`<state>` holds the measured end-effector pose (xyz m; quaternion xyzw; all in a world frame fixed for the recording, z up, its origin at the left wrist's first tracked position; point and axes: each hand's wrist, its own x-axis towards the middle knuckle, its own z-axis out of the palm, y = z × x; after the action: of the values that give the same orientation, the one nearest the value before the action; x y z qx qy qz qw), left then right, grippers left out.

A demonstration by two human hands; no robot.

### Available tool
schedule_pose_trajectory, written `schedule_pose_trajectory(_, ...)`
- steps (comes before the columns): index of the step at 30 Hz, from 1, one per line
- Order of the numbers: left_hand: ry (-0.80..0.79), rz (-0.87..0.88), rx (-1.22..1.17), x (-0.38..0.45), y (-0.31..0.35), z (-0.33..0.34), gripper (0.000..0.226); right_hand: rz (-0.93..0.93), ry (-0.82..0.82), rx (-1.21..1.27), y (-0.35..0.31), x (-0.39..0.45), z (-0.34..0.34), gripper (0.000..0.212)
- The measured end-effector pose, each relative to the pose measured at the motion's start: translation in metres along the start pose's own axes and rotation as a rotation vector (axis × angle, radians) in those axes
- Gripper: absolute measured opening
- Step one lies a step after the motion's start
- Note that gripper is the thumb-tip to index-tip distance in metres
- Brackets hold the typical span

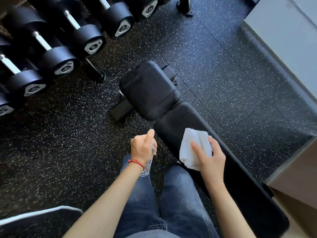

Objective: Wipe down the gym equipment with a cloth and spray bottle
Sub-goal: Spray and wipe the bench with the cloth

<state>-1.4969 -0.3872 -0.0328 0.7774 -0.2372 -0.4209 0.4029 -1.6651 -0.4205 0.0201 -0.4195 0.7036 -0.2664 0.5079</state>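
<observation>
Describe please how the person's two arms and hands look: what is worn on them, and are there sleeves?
Both forearms are bare; no sleeves show in the view. The left hand has a thin red beaded bracelet around its wrist. The right hand wears nothing: no glove, ring or watch is visible. Neither hand is gloved. Below the arms, blue jeans cover the legs.

Quick tally from above: two bare hands, the left hand [143,148] and the right hand [210,156]. One white cloth [192,146], one clear spray bottle [147,167], one black bench [173,115] with two pads. Dumbbell heads [63,60] facing the camera: seven at least, with some cut off at the edge.
</observation>
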Motion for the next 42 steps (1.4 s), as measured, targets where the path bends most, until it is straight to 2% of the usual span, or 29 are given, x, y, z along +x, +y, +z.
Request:
schedule_pose_trajectory(7, -0.033, 0.027, -0.015, 0.050, 0.012, -0.045, 0.054, 0.008, 0.013, 0.033, -0.025, -0.004, 0.058, 0.030)
schedule_pose_trajectory(18, 0.025, 0.047, -0.060, 0.078, 0.022, -0.073, 0.062, -0.093, -0.050, -0.017, -0.062, 0.028, 0.094, 0.031)
schedule_pose_trajectory(25, 0.215, 0.010, -0.164, 0.085, 0.041, -0.090, 0.057, -0.207, -0.238, -0.113, -0.095, 0.052, 0.120, 0.027)
schedule_pose_trajectory(30, 0.336, -0.008, -0.224, 0.087, 0.050, -0.100, 0.062, -0.260, -0.351, -0.160, -0.116, 0.065, 0.138, 0.026)
schedule_pose_trajectory(32, 0.443, -0.041, -0.295, 0.083, 0.045, -0.117, 0.060, -0.313, -0.464, -0.205, -0.127, 0.065, 0.159, 0.027)
schedule_pose_trajectory(34, 0.495, -0.047, -0.301, 0.081, 0.047, -0.123, 0.060, -0.330, -0.486, -0.216, -0.138, 0.066, 0.168, 0.029)
schedule_pose_trajectory(42, 0.753, -0.158, -0.403, 0.060, 0.010, -0.191, 0.057, -0.461, -0.745, -0.335, -0.151, 0.026, 0.246, 0.027)
